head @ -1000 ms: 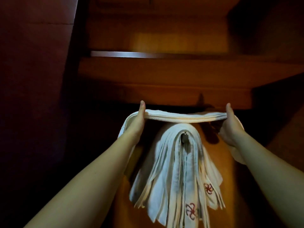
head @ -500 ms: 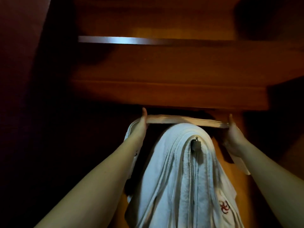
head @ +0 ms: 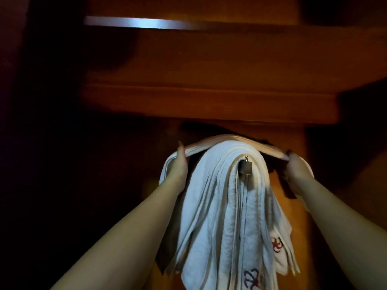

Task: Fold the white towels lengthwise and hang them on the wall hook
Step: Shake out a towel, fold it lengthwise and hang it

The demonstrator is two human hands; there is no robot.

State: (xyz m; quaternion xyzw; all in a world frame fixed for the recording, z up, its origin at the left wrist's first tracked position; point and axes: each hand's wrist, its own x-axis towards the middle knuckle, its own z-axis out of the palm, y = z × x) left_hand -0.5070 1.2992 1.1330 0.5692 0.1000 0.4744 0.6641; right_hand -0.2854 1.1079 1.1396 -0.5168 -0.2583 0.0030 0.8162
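From the head camera we look up along both bare forearms at a warm orange-brown wooden wall panel (head: 209,65) in a dim room. Our left hand (head: 178,164) grips one end of a folded white towel with a cream border (head: 226,141), fingers curled round the edge and the thumb pointing up along it. Our right hand (head: 297,170) holds the other end the same way, though it sits in shadow and we cannot make out each finger. Between the two hands the folded towel is stretched into a shallow arch, and its middle touches the top of a thick bundle of white terry towels (head: 219,216) already draped over a small silver metal wall hook (head: 245,167). The loose ends of the held towel fall behind each wrist.

The hook's knobbed tip and square base show through a gap at the crown of the bundle. The hanging towels fan downward in many layered folds, and red and dark embroidered pinwheel motifs (head: 276,244) show near their lower corners. Above the hook a wooden ledge (head: 209,101) juts from the wall, and higher up a pale metallic strip (head: 138,23) catches the light. The left side of the view is nearly black.
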